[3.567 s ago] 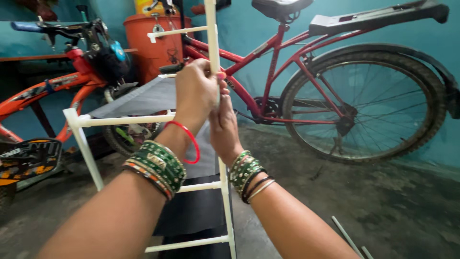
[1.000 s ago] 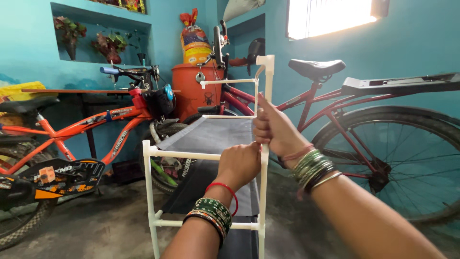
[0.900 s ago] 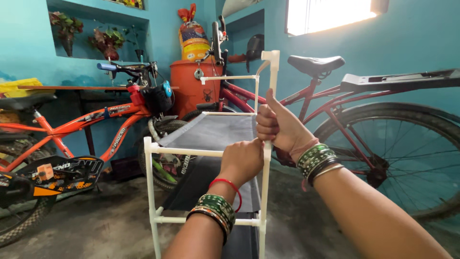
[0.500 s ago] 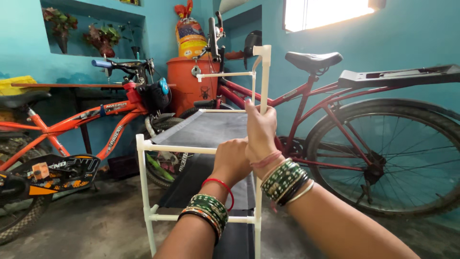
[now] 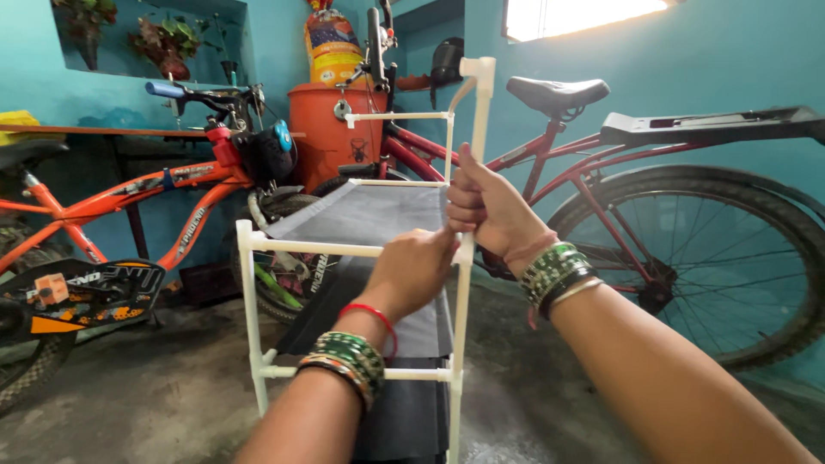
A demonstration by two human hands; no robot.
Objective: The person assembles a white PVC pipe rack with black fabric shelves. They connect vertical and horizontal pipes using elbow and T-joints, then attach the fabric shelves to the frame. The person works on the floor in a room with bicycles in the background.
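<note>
White plastic-pipe rack [image 5: 258, 320] stands on the concrete floor [image 5: 129, 404] right before me, between the two bicycles. Grey mesh shelf [image 5: 365, 213] stretched across its upper tier; another dark shelf lower down, and a black panel hanging below that.

My right hand [image 5: 485, 210] is closed in a fist around the near-right upright pipe [image 5: 475, 112], just above the joint where the front crossbar [image 5: 318, 249] meets it. Thumb lies up along the pipe. Green and white bangles [image 5: 554, 273] on that wrist.

My left hand [image 5: 417, 273] is curled over the same corner joint, at the right end of the front crossbar, touching the right hand's underside. Fingers wrapped down, out of sight; grip looks firm but how tightly they close I cannot tell. Red thread and green bangles on that wrist.

The upright rises past both hands to a capped elbow at top, level with the window light.

Orange bicycle [image 5: 112, 206] to the left, handlebar with blue grip toward the rack. Red bicycle [image 5: 653, 198] to the right, black saddle [image 5: 557, 90] and rear carrier against the teal wall. Orange drum [image 5: 331, 129] behind the rack, a yellow sack on top. Potted plants in the wall niche, upper left.
</note>
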